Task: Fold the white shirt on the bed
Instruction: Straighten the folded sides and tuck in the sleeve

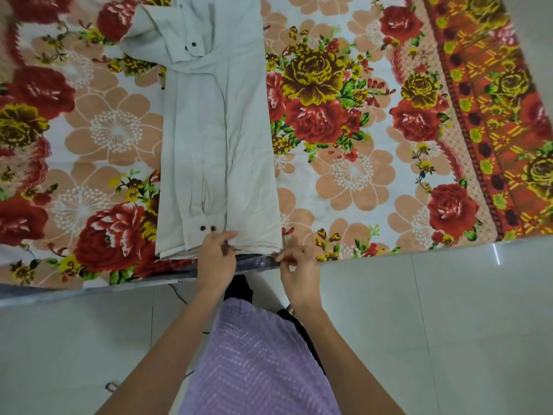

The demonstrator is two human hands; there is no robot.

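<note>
The white shirt [215, 130] lies on the bed as a long narrow strip, sides folded in, running away from me. One sleeve lies along its left side with a dark-buttoned cuff [200, 232] near the hem; another cuff is folded across near the top. My left hand [217, 256] pinches the hem near the strip's middle. My right hand [297, 271] pinches the hem's right corner at the bed edge.
The bed carries a flowered sheet [353, 121] with red, yellow and peach blooms and an orange patterned border on the right. Its near edge [89, 283] runs across the frame. White tiled floor [449, 324] lies below, where I stand in a purple garment.
</note>
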